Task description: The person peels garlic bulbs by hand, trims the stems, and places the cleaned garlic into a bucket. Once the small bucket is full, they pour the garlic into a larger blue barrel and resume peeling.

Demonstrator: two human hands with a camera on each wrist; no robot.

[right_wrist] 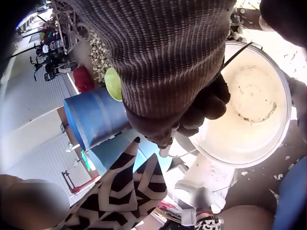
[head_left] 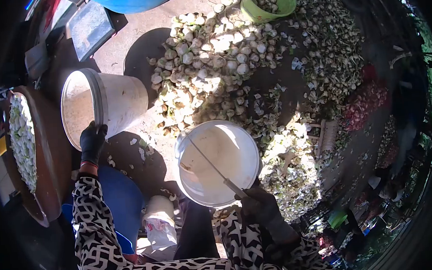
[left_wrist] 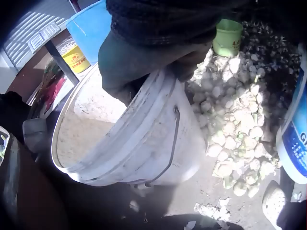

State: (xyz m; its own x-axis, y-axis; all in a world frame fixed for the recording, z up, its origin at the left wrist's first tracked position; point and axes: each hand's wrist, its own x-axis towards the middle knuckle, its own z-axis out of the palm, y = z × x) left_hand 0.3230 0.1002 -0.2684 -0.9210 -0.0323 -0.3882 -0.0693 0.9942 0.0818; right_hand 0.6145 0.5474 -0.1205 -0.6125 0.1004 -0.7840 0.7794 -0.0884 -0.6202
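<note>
My gloved left hand (head_left: 92,138) grips the rim of a dirty white bucket (head_left: 125,97), which is tipped on its side with its mouth to the left. In the left wrist view, the hand (left_wrist: 139,64) has its fingers over the rim of that bucket (left_wrist: 158,139), and a wire handle hangs on its wall. My gloved right hand (head_left: 261,205) holds a knife (head_left: 235,187) by its pale handle, its long thin blade slanting across a second white bucket (head_left: 223,152). This bucket stands upright before my legs, with only stains showing inside (right_wrist: 252,93).
A large heap of garlic bulbs (head_left: 231,60) covers the ground ahead, with a green bucket (head_left: 273,12) behind it. Peelings (head_left: 292,170) lie to the right. At left stands a brown tub (head_left: 49,160) of pale pieces; a blue tub (head_left: 118,200) is beside my legs.
</note>
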